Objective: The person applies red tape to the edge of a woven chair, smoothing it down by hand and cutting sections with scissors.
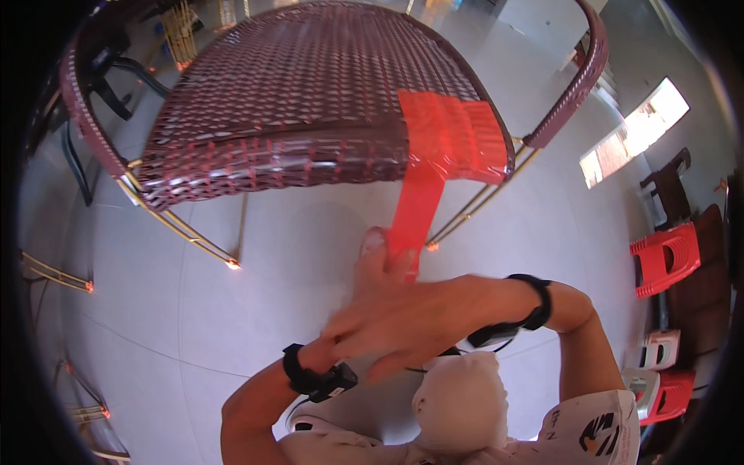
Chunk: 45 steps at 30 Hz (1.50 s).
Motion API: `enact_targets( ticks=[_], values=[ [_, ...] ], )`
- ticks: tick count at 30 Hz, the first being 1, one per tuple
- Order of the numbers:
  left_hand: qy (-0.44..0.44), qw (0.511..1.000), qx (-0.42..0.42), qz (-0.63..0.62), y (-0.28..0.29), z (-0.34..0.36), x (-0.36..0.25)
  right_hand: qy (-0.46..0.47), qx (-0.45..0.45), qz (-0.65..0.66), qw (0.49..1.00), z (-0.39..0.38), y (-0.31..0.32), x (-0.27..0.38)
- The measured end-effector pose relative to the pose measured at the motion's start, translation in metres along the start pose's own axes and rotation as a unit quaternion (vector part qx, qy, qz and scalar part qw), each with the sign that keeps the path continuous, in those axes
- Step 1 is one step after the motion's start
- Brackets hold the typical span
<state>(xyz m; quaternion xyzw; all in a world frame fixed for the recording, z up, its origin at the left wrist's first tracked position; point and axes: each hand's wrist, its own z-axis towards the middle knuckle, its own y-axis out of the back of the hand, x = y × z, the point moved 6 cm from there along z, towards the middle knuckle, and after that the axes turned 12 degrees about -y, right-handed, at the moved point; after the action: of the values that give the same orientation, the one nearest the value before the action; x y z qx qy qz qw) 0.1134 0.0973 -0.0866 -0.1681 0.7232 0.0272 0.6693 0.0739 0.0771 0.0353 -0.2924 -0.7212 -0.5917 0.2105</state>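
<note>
Red tape [417, 205]: runs down from the front of the woven chair [287, 101].
Left hand [370, 277]: pinches its lower end.
Right hand [418, 314]: crosses the left, its grip unclear.

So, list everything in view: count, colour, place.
Woven chair: one, dark maroon, upper middle
Tape: one length, red, wrapped around the chair's front right, trailing downward
Red stools: several, red, right edge
Pale stools: about two, whitish, lower right
Dark furniture: count unclear, dark, far right, upper left
Bright patch: one, white, upper right
Metal legs: several, gold, chair's underside and left edge
Floor: one, grey, beneath
Wristbands: two, black, one per wrist
Clothing: count unclear, white, lower edge
Left hand: one, bare, lower middle, partly hidden
Right hand: one, bare, crossing over it
</note>
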Motion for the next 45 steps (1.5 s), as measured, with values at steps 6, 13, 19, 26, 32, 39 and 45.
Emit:
enact_targets(
  ticks=[6, 13, 19, 26, 32, 39, 45],
  values=[
    [-0.007, 0.981, 0.189, -0.043, -0.026, 0.011, 0.015, -0.199, -0.145, 0.272, 0.930, -0.121, -0.004, -0.083],
    [-0.031, 0.992, 0.119, -0.025, -0.018, 0.030, 0.002, -0.442, -0.216, 0.295, 0.819, -0.175, -0.076, -0.187],
    [0.011, 0.997, 0.074, -0.003, -0.018, 0.040, 0.000, -0.555, -0.052, 0.136, 0.819, -0.250, -0.172, -0.279],
    [-0.099, 0.994, -0.018, -0.030, -0.020, 0.049, -0.014, -0.468, -0.186, 0.010, 0.864, -0.242, -0.239, -0.256],
    [-0.133, 0.983, 0.038, -0.123, -0.035, 0.046, -0.009, -0.457, -0.213, -0.006, 0.864, -0.221, -0.265, -0.249],
    [-0.140, 0.972, 0.076, -0.174, -0.036, 0.048, -0.003, -0.459, -0.264, 0.112, 0.841, -0.211, -0.233, -0.239],
    [-0.118, 0.978, 0.070, -0.156, -0.038, 0.051, -0.001, -0.420, -0.379, 0.335, 0.754, -0.180, -0.089, -0.187]
  ],
)
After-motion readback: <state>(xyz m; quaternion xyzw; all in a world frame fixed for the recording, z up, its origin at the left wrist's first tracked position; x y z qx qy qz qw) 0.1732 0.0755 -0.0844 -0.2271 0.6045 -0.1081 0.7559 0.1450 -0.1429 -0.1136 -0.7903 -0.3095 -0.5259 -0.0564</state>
